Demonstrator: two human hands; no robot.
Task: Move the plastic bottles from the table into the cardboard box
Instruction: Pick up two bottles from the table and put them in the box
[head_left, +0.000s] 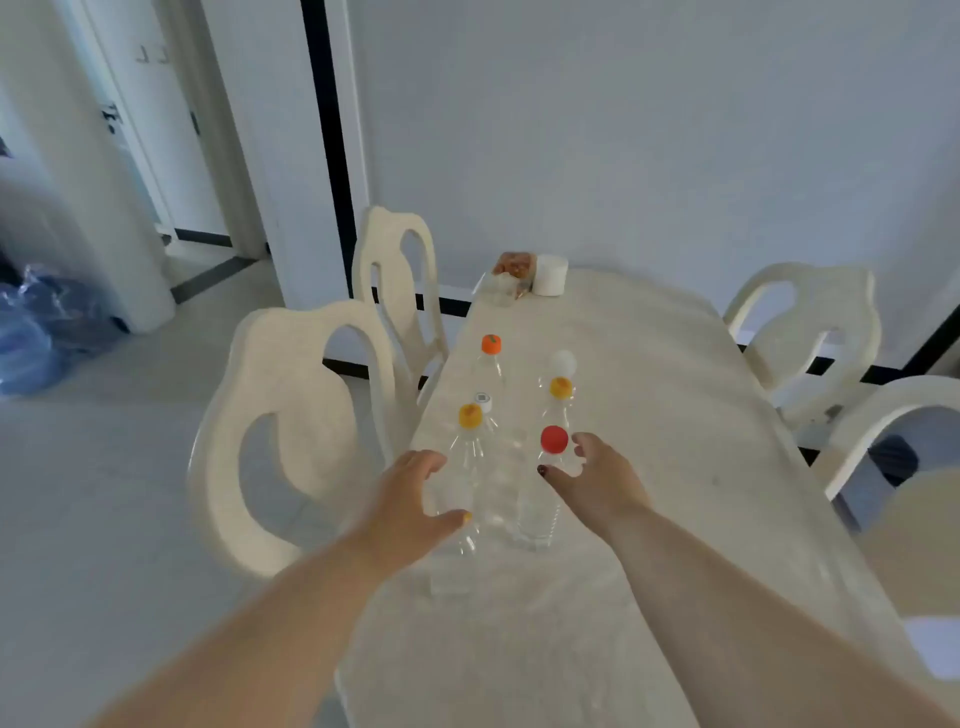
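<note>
Right now both hands are spread and reaching, neither yet closed on anything. The left hand (415, 493) curves around the left side of the nearest yellow-capped bottle (464, 488), thumb low near its body, fingers up by its shoulder; whether skin actually touches plastic is hard to say through the clear wall. The right hand (597, 478) comes in beside the red-capped bottle (545, 483), thumb toward its neck and fingers past the cap, likewise unclosed.

Beyond them, more clear bottles stand upright in two loose rows on the desk (649, 415): a second yellow-capped bottle (560, 395), a white-capped one (562, 364) behind it, an orange-capped bottle (490, 358) farther back on the left, and one with a small white cap (483, 402) just behind the nearest yellow cap. Pale chairs (291, 431) flank the desk.

This looks like the opening grasp, one bottle per hand. No cardboard box is in view, so the next move calls for closing gently on the light, easily tipped bottles, lifting them clear of their neighbours, and turning to find the box.
</note>
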